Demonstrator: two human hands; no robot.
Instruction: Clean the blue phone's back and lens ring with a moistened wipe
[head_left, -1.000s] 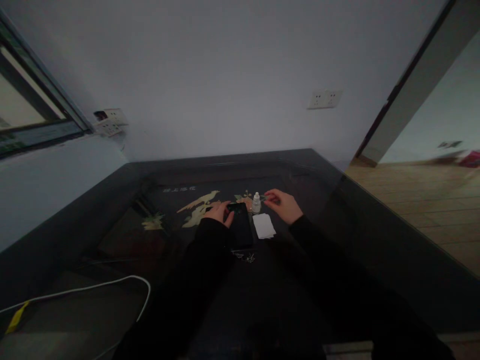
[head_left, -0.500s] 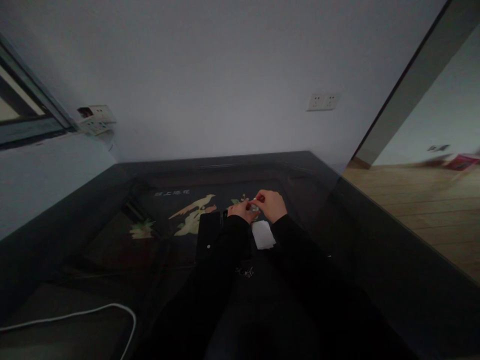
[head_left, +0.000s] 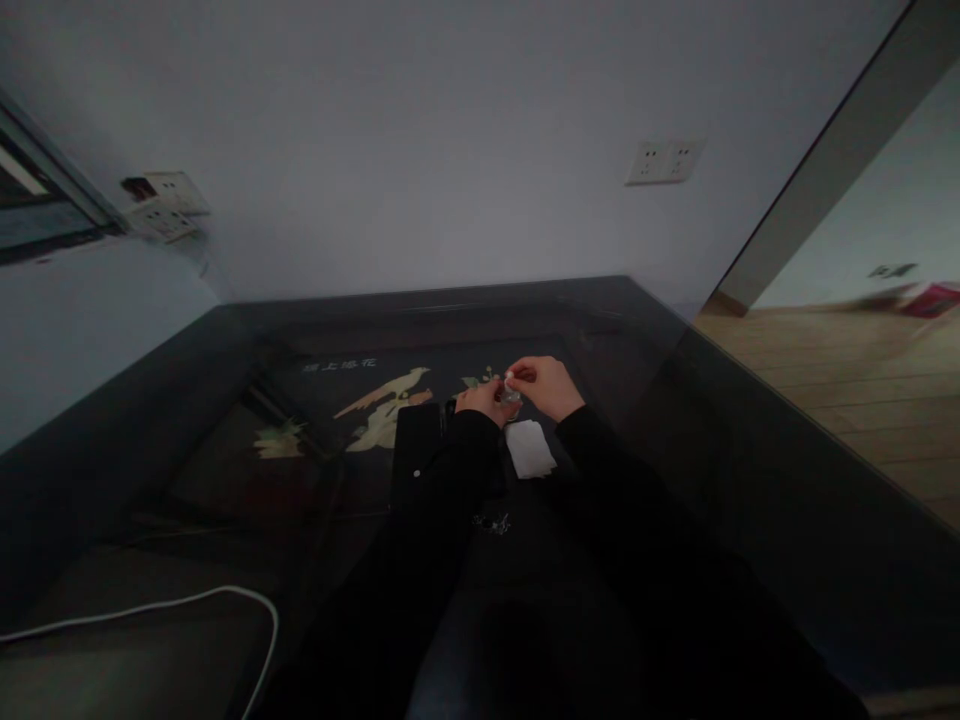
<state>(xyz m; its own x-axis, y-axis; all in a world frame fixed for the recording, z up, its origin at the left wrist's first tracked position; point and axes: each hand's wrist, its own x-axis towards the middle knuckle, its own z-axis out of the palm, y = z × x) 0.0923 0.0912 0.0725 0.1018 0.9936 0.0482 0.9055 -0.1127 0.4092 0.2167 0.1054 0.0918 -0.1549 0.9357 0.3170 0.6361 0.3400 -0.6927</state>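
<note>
Both my hands meet over a small clear dropper bottle (head_left: 511, 392) at the middle of the dark glass table (head_left: 675, 420). My left hand (head_left: 486, 398) is closed round the bottle's body. My right hand (head_left: 546, 385) pinches at its top with thumb and fingers. A dark phone (head_left: 418, 452) lies flat just left of my left wrist. A white folded cloth or paper (head_left: 529, 448) lies just below the hands. A small bunch of keys (head_left: 491, 522) lies nearer to me, between my sleeves.
The table bears a pale bird-and-flower inlay (head_left: 382, 405). A white cable (head_left: 187, 605) loops at the lower left. Wall sockets (head_left: 664, 162) sit on the back wall, more sockets (head_left: 161, 200) at the left. A wooden floor (head_left: 840, 380) opens to the right.
My left hand left the phone and came to the bottle; my right hand closed in on the bottle's top. The bottle has been lifted between both hands. The camera shifted slightly.
</note>
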